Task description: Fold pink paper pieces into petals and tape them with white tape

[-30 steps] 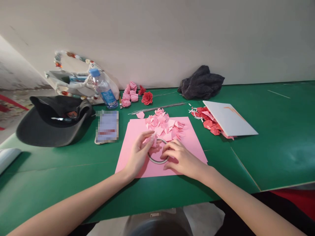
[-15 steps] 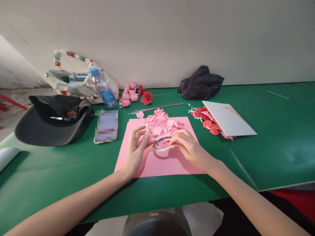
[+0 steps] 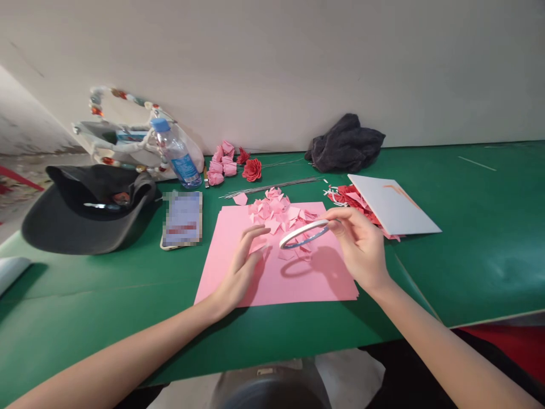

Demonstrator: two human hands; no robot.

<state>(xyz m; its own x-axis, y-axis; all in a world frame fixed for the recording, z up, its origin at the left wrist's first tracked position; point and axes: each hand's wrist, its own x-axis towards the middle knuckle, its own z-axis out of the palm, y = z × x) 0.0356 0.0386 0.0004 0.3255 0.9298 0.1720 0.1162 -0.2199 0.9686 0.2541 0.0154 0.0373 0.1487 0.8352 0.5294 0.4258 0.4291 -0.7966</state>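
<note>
My right hand point(image 3: 361, 250) pinches a thin white tape ring point(image 3: 303, 234) and holds it tilted in the air above the pink paper sheet point(image 3: 276, 278). The ring's shadow falls on the sheet. My left hand point(image 3: 240, 270) lies low on the sheet with its fingers apart, and a small pink paper piece point(image 3: 256, 244) sits at its fingertips. Just beyond both hands, a heap of small folded pink pieces point(image 3: 276, 209) covers the sheet's far edge.
On the green table point(image 3: 468, 238) lie a white card point(image 3: 392, 210) over red paper pieces, thin wires point(image 3: 272, 186), paper roses point(image 3: 238, 162), a dark cloth point(image 3: 344, 149), a water bottle point(image 3: 175, 152), a phone point(image 3: 182, 218), a black cap point(image 3: 89, 207) and a beaded bag point(image 3: 123, 142).
My right hand has lifted the tape ring off the pink sheet and carried it up and to the right. My left hand has lowered and spread its fingers on the sheet.
</note>
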